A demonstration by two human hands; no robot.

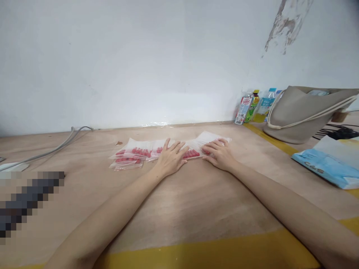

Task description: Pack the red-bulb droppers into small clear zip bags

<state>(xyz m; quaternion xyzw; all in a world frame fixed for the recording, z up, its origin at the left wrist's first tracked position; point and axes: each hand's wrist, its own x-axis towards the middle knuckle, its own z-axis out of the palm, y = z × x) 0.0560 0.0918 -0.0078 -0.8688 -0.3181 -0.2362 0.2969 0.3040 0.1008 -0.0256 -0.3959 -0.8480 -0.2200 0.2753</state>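
Clear plastic zip bags (137,145) with small, elongated red pieces (141,152) inside lie overlapping in a row across the wooden table. What the red pieces are, I cannot make out. My left hand (170,160) rests on the middle of the row, fingers spread and thumb apart. At the row's right end, my right hand (220,155) lies over a bag (207,137), its fingers slightly bent and apart. Both palms face down, hiding parts of the bags beneath them.
Right of the row stand a carton (242,110), drink bottles (266,106) and a grey bag (297,116) with a cord. Nearer lies a blue tissue pack (325,166). A grey cable (60,145) runs along the left. Yellow tape (202,252) crosses the table's near side.
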